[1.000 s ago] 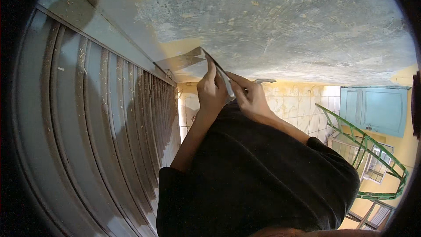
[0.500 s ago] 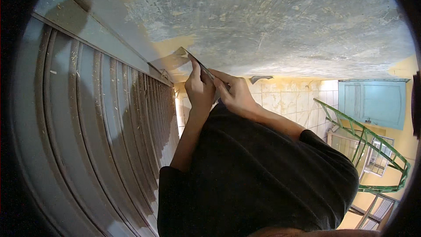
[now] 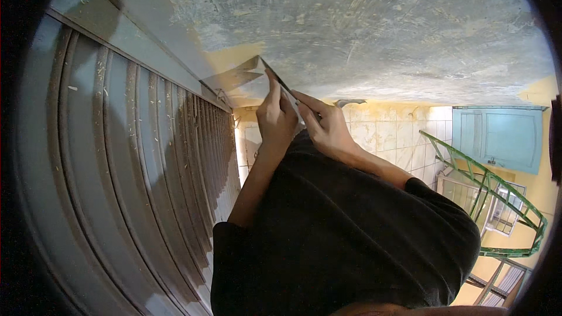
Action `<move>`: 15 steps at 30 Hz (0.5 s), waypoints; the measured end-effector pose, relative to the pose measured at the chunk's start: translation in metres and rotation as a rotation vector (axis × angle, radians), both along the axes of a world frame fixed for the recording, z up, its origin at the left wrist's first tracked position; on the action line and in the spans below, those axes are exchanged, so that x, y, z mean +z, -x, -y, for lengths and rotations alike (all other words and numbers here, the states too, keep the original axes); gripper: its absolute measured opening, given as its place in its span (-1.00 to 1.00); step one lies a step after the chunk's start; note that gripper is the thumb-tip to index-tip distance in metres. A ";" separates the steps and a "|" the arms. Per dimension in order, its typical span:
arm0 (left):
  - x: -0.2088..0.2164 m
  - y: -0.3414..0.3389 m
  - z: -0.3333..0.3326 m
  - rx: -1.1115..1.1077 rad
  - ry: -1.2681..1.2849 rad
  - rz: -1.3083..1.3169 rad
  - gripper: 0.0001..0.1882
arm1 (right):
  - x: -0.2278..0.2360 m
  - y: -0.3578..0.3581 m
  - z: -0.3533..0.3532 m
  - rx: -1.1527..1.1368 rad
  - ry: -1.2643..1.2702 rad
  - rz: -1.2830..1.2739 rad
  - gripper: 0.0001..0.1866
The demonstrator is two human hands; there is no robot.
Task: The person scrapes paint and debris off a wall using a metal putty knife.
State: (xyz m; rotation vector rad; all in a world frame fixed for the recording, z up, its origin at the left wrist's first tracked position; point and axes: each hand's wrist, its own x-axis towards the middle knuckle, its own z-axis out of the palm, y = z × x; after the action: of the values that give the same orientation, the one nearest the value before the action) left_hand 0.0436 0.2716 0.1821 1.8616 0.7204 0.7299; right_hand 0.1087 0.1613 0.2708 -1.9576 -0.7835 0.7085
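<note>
A thin, flat scraper (image 3: 277, 82), seen almost edge-on, is tilted against the patchy grey wall (image 3: 363, 29). My left hand (image 3: 276, 116) is closed on its lower side, with a finger reaching up toward the blade's upper tip. My right hand (image 3: 329, 124) pinches the scraper further down and to the right. The tip lies beside a strip of yellow paint (image 3: 234, 58) on the wall. Much of the scraper's face and any handle are hidden by my fingers.
A ribbed grey metal shutter (image 3: 117, 158) with pale flakes on it runs along the left. To the right stand a green metal frame (image 3: 486, 178) and a light blue door (image 3: 497, 134). White tiles (image 3: 374, 134) line the area beyond my right arm.
Both hands and the scraper have shifted a little to the right, and the blade's tip sits slightly higher on the wall. My grip looks the same.
</note>
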 end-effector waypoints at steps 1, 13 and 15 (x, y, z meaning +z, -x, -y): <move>0.004 -0.001 0.004 -0.025 0.008 -0.024 -0.34 | -0.002 -0.001 0.007 -0.024 0.013 -0.023 -0.61; 0.007 0.002 0.005 -0.090 0.014 0.040 -0.35 | 0.002 -0.001 0.007 -0.030 0.007 0.034 -0.61; 0.004 -0.003 0.002 -0.072 0.017 0.079 -0.36 | 0.004 0.003 0.005 -0.072 0.013 0.005 -0.61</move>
State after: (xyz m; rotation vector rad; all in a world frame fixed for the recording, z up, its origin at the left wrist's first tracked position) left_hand 0.0464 0.2692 0.1863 1.8237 0.6041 0.7442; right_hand 0.1060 0.1560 0.2747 -1.9902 -0.7094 0.6673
